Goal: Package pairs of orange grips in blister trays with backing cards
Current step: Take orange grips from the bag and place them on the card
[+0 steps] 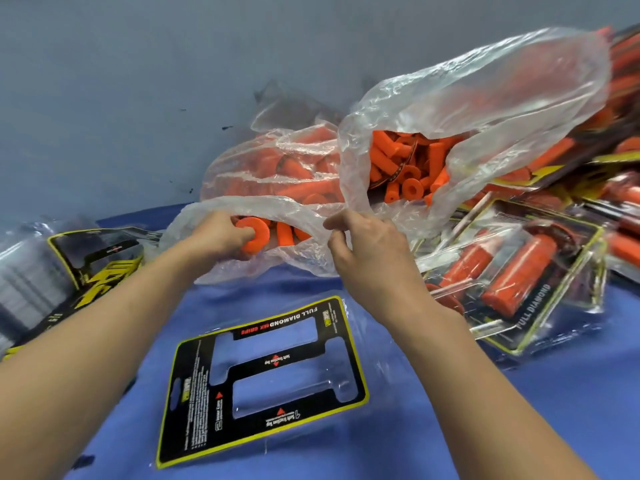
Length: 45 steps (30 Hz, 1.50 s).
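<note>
grip [250, 234] is clutched by the left hand [218, 233] inside the bag [485, 98]; bag edge is pinched by the right hand [367, 244]; tray [263, 379] is seen below on the table [519, 410].

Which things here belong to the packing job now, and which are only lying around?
In use:
left hand, holding an orange grip
right hand, pinching the bag open
empty tray with card

Lying about:
second bag of grips
finished packs
stack of cards
blue table
</note>
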Each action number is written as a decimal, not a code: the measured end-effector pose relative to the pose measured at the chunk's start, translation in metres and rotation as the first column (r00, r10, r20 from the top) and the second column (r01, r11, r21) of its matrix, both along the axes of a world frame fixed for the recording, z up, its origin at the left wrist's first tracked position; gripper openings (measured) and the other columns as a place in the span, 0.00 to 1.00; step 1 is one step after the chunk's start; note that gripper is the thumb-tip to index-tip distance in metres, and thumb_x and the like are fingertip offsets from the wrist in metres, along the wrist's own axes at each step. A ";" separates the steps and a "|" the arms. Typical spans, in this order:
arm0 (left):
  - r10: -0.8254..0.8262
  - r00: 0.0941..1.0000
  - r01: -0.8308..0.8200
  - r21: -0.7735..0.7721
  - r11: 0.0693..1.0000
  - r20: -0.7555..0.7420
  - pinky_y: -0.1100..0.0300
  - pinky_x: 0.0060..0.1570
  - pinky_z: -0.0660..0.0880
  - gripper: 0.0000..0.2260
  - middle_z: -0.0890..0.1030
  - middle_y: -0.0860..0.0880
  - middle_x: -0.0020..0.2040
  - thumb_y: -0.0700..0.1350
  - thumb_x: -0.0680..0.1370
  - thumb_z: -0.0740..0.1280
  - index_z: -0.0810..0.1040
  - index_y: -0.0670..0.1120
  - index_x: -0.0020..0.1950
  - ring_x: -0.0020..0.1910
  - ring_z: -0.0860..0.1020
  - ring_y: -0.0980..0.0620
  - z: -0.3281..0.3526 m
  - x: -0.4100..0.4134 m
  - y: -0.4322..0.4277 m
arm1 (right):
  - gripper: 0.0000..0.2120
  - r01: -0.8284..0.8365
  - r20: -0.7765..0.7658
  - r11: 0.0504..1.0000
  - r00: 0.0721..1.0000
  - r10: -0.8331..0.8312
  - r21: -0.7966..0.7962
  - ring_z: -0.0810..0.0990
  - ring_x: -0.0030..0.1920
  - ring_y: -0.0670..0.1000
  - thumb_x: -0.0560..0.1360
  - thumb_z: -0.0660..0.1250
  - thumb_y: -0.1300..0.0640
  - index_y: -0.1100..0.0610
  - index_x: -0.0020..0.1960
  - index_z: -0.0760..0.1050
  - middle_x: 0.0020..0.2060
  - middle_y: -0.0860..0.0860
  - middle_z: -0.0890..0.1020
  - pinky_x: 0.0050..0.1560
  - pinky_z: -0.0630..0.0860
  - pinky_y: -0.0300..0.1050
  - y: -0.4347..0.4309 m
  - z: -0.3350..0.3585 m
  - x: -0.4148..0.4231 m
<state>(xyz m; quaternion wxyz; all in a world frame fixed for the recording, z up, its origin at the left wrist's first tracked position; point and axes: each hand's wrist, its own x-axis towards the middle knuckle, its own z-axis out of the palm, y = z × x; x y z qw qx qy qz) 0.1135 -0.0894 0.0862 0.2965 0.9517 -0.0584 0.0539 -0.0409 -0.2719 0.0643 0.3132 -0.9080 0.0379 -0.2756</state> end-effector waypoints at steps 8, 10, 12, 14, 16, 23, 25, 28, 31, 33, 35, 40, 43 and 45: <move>-0.116 0.986 0.165 -0.577 0.800 0.122 0.65 0.33 0.79 0.06 0.84 0.44 0.49 0.39 0.79 0.67 0.76 0.43 0.56 0.39 0.86 0.48 0.040 -0.137 0.051 | 0.25 -0.240 0.072 0.970 0.967 0.243 -0.049 0.69 0.66 0.55 0.78 0.63 0.57 0.49 0.74 0.64 0.69 0.50 0.69 0.67 0.66 0.52 0.040 0.023 -0.018; -0.215 0.965 0.256 -0.719 0.646 0.151 0.63 0.39 0.80 0.06 0.85 0.46 0.48 0.39 0.80 0.67 0.77 0.44 0.57 0.41 0.86 0.49 0.038 -0.164 0.054 | 0.32 -0.305 0.044 0.937 0.948 0.317 -0.171 0.64 0.71 0.55 0.76 0.66 0.55 0.47 0.77 0.58 0.74 0.50 0.62 0.72 0.61 0.52 0.055 0.026 -0.021; -0.317 0.937 0.302 -0.803 0.513 0.150 0.63 0.40 0.80 0.07 0.86 0.47 0.46 0.41 0.78 0.67 0.79 0.44 0.56 0.41 0.85 0.50 0.033 -0.179 0.057 | 0.32 -0.342 0.042 0.905 0.930 0.364 -0.254 0.64 0.71 0.56 0.76 0.68 0.53 0.48 0.76 0.60 0.73 0.50 0.64 0.73 0.59 0.54 0.068 0.028 -0.023; -0.380 0.915 0.299 -0.860 0.414 0.135 0.63 0.39 0.80 0.11 0.85 0.46 0.44 0.44 0.74 0.68 0.79 0.44 0.55 0.39 0.84 0.50 0.027 -0.186 0.063 | 0.24 -0.375 0.052 0.878 0.912 0.407 -0.299 0.70 0.64 0.56 0.76 0.68 0.54 0.51 0.70 0.68 0.64 0.50 0.74 0.68 0.62 0.49 0.077 0.028 -0.023; -0.379 0.917 0.265 -0.902 0.341 0.127 0.62 0.38 0.80 0.14 0.85 0.45 0.44 0.45 0.72 0.68 0.78 0.44 0.57 0.39 0.84 0.50 0.021 -0.187 0.070 | 0.18 -0.416 0.045 0.861 0.893 0.447 -0.294 0.74 0.57 0.55 0.76 0.68 0.55 0.52 0.66 0.71 0.57 0.50 0.79 0.59 0.65 0.44 0.083 0.027 -0.023; -0.219 0.889 0.426 -0.551 0.717 0.403 0.65 0.45 0.78 0.12 0.81 0.58 0.53 0.61 0.75 0.68 0.76 0.60 0.55 0.54 0.81 0.54 -0.006 -0.186 0.076 | 0.17 -0.441 0.012 0.872 0.891 0.454 -0.210 0.75 0.54 0.56 0.77 0.67 0.56 0.53 0.65 0.70 0.55 0.50 0.78 0.54 0.71 0.54 0.095 0.022 -0.018; -0.188 0.856 0.412 -0.418 0.810 0.482 0.70 0.47 0.75 0.11 0.78 0.62 0.55 0.62 0.75 0.69 0.76 0.61 0.54 0.56 0.77 0.59 -0.008 -0.184 0.074 | 0.17 -0.421 0.016 0.885 0.902 0.432 -0.200 0.74 0.55 0.56 0.77 0.67 0.56 0.53 0.65 0.70 0.56 0.50 0.78 0.54 0.72 0.55 0.096 0.023 -0.017; -0.095 0.770 0.365 -0.313 0.877 0.631 0.66 0.49 0.75 0.06 0.77 0.61 0.58 0.54 0.78 0.69 0.77 0.55 0.51 0.55 0.77 0.59 -0.007 -0.177 0.073 | 0.17 -0.365 0.063 0.891 0.917 0.395 -0.271 0.74 0.55 0.54 0.78 0.66 0.54 0.52 0.65 0.69 0.56 0.49 0.78 0.54 0.71 0.51 0.100 0.024 -0.016; -0.028 0.743 0.312 -0.309 0.899 0.669 0.67 0.50 0.75 0.07 0.79 0.61 0.54 0.53 0.79 0.68 0.78 0.53 0.53 0.54 0.78 0.60 -0.005 -0.172 0.078 | 0.19 -0.299 0.134 0.902 0.926 0.353 -0.310 0.75 0.52 0.50 0.78 0.67 0.50 0.49 0.67 0.69 0.57 0.47 0.79 0.47 0.65 0.42 0.101 0.025 -0.018; 0.031 0.776 0.280 -0.389 0.878 0.630 0.72 0.47 0.72 0.07 0.81 0.60 0.51 0.54 0.78 0.68 0.79 0.53 0.54 0.52 0.79 0.60 -0.004 -0.171 0.082 | 0.20 -0.229 0.151 0.899 0.941 0.302 -0.374 0.75 0.51 0.49 0.77 0.67 0.44 0.47 0.67 0.69 0.56 0.44 0.79 0.45 0.60 0.40 0.097 0.026 -0.020; 0.103 0.819 0.236 -0.496 0.836 0.564 0.75 0.44 0.70 0.08 0.83 0.59 0.47 0.56 0.78 0.68 0.79 0.53 0.52 0.47 0.80 0.61 -0.003 -0.169 0.087 | 0.19 -0.216 0.139 0.911 0.950 0.279 -0.350 0.72 0.47 0.45 0.76 0.66 0.41 0.45 0.65 0.70 0.52 0.40 0.76 0.43 0.59 0.40 0.089 0.025 -0.022; 0.178 0.895 0.144 -0.644 0.751 0.409 0.71 0.40 0.72 0.10 0.84 0.58 0.41 0.59 0.75 0.69 0.80 0.54 0.46 0.40 0.80 0.60 -0.005 -0.162 0.100 | 0.17 -0.359 0.081 0.933 0.931 0.355 0.031 0.76 0.42 0.43 0.74 0.71 0.46 0.42 0.60 0.70 0.45 0.35 0.75 0.40 0.71 0.33 0.084 0.019 -0.025; 0.166 0.938 0.103 -0.699 0.708 0.306 0.62 0.41 0.77 0.13 0.84 0.56 0.39 0.61 0.73 0.68 0.81 0.52 0.46 0.38 0.80 0.58 -0.009 -0.157 0.099 | 0.15 -0.406 0.116 0.890 0.914 0.390 0.206 0.78 0.41 0.43 0.72 0.73 0.47 0.40 0.54 0.71 0.42 0.40 0.80 0.40 0.73 0.33 0.085 0.021 -0.029; 0.135 0.962 0.083 -0.722 0.687 0.239 0.60 0.40 0.80 0.16 0.85 0.54 0.39 0.61 0.73 0.67 0.83 0.48 0.46 0.37 0.80 0.59 -0.011 -0.153 0.099 | 0.14 -0.435 0.126 0.862 0.900 0.417 0.259 0.78 0.40 0.43 0.71 0.71 0.41 0.40 0.53 0.71 0.41 0.41 0.80 0.39 0.71 0.33 0.086 0.024 -0.031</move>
